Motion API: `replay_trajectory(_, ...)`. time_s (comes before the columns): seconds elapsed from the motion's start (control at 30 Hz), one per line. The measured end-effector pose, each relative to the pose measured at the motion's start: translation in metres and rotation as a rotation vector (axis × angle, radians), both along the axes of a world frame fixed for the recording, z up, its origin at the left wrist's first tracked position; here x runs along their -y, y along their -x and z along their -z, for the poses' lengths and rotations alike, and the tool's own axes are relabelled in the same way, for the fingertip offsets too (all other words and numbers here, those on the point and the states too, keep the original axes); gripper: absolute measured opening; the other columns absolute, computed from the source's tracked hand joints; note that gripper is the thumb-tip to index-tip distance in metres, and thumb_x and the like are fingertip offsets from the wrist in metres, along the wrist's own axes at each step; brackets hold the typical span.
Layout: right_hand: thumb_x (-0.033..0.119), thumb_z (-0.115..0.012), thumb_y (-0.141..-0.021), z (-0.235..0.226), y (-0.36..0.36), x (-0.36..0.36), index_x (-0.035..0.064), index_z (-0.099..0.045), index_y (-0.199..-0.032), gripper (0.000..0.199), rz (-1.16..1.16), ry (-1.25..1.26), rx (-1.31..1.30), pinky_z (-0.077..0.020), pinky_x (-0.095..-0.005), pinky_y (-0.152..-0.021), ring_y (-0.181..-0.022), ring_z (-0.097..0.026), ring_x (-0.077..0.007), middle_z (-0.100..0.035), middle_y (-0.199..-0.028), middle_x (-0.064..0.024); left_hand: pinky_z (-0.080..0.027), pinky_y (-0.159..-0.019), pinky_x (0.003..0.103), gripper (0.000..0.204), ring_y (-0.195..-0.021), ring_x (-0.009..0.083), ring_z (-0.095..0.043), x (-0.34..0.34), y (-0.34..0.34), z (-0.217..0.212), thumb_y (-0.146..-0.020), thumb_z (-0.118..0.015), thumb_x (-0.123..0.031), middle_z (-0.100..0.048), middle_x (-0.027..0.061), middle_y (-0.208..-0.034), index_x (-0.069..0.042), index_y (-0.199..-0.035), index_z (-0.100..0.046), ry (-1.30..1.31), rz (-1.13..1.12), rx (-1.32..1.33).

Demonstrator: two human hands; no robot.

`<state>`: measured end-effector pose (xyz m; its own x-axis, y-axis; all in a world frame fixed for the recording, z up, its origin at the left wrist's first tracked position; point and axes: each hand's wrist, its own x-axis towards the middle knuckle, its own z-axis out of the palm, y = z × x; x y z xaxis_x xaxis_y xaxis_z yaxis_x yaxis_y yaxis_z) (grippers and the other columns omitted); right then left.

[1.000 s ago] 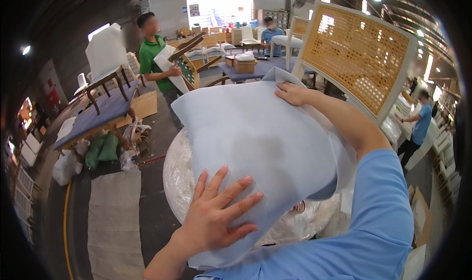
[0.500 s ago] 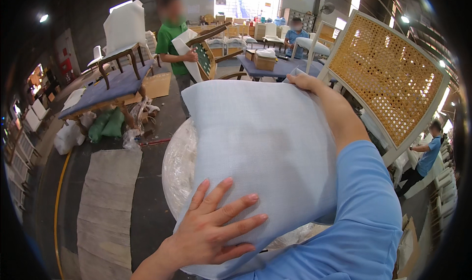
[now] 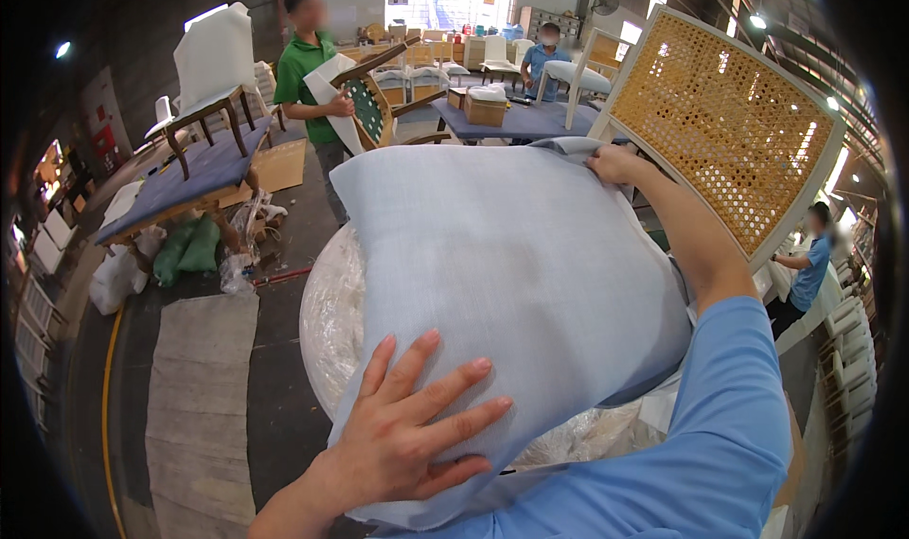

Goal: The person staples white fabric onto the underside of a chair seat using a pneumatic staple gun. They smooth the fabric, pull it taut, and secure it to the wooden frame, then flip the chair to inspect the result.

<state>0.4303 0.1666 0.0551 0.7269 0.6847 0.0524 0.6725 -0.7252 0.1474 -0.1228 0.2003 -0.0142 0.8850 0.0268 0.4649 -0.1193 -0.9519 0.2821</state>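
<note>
A light-blue fabric-covered cushion [image 3: 511,274] lies in front of me, on a round bundle wrapped in clear plastic [image 3: 331,317]. My left hand [image 3: 407,430] rests flat on the cushion's near left part, fingers spread. Reaching across to the far right corner, my right hand [image 3: 615,165] pinches the edge of the fabric, where a flap [image 3: 568,145] is folded up. My right fingertips are partly hidden by the cloth. Along the near right side the fabric hangs loose over the plastic.
A white-framed chair with a woven cane back [image 3: 729,113] stands close on the right. At left, a padded blue table [image 3: 180,184] carries a white chair [image 3: 213,66]. A person in green [image 3: 305,80] holds an upturned chair [image 3: 379,108]. Two people in blue work farther off.
My right hand has shifted slightly right, and the fabric's far edge now shows a folded flap. The cushion's right side reaches farther right. My left hand stays spread on top.
</note>
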Motion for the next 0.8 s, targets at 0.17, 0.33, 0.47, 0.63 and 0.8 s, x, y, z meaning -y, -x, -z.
replay_trajectory(0.17,0.043,-0.052,-0.104,0.026,-0.021,0.008,0.0039,-0.059,-0.141,0.054,0.072,-0.265,-0.225,-0.0589,-0.0447,-0.087,-0.112,-0.069,-0.0362,-0.067,-0.132,-0.0219,-0.018,-0.123,0.061,0.057,-0.148,0.0421,-0.038,0.001,0.001,-0.001,-0.083,-0.075,-0.062,-0.06,0.0039,-0.148,-0.031,-0.13,-0.073,-0.004,-0.003,0.022)
replay_trajectory(0.33,0.046,-0.05,-0.104,0.007,0.007,0.015,0.0027,-0.061,-0.138,0.056,0.189,-0.208,-0.374,-0.0557,-0.0463,-0.097,-0.122,-0.065,-0.0356,-0.065,-0.134,-0.0228,-0.022,-0.121,0.062,0.058,-0.146,0.0429,-0.041,0.005,0.002,-0.003,-0.079,-0.08,-0.055,-0.06,0.0045,-0.148,-0.029,-0.13,-0.073,-0.017,-0.014,0.047)
replay_trajectory(0.47,0.048,-0.048,-0.105,-0.021,0.056,0.023,0.003,-0.059,-0.14,0.058,-0.005,0.222,-0.126,-0.0474,-0.0464,-0.108,-0.127,-0.061,-0.0383,-0.062,-0.137,-0.025,-0.023,-0.121,0.061,0.064,-0.146,0.0424,-0.041,0.008,0.008,-0.006,-0.072,-0.086,-0.05,-0.059,0.0066,-0.148,-0.027,-0.13,-0.072,-0.026,-0.037,0.045)
replay_trajectory(0.63,0.043,-0.047,-0.106,-0.017,0.13,0.089,0.0006,-0.053,-0.143,0.057,-0.363,0.127,-0.09,-0.0453,-0.0458,-0.111,-0.129,-0.058,-0.0411,-0.061,-0.138,-0.0261,-0.023,-0.122,0.06,0.07,-0.148,0.042,-0.039,0.008,0.021,-0.004,-0.068,-0.089,-0.047,-0.057,0.0106,-0.149,-0.022,-0.131,-0.071,-0.038,-0.067,0.034)
replay_trajectory(0.8,0.038,-0.049,-0.105,-0.012,0.186,0.185,-0.0018,-0.054,-0.139,0.052,-0.228,0.147,-0.17,-0.0468,-0.0478,-0.105,-0.122,-0.06,-0.0422,-0.063,-0.134,-0.0238,-0.023,-0.122,0.06,0.074,-0.149,0.0471,-0.034,0.007,0.035,0.007,-0.071,-0.088,-0.048,-0.051,0.0176,-0.153,-0.013,-0.133,-0.069,-0.01,-0.085,0.046)
